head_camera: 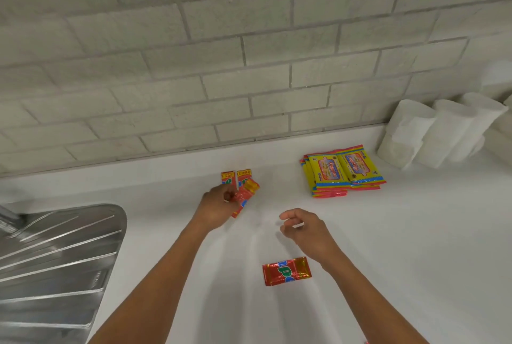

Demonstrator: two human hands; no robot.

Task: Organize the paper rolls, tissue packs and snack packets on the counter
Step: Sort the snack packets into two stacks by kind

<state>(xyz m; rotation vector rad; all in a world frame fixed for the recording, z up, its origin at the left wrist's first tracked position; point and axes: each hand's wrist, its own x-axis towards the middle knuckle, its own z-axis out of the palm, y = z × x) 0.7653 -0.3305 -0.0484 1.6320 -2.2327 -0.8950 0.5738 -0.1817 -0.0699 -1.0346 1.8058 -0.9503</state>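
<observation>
My left hand grips a red snack packet, tilted just over the white counter. Two more red snack packets lie flat right behind it, near the wall. My right hand hovers empty to the right, fingers loosely curled and apart. One red snack packet lies alone on the counter just below that hand's wrist. Two stacks of yellow tissue packs sit side by side at the back right. White paper rolls stand in a row in the far right corner.
A steel sink drainboard with raised ribs fills the left side, its edge close to my left forearm. A grey brick-tile wall runs along the back of the counter.
</observation>
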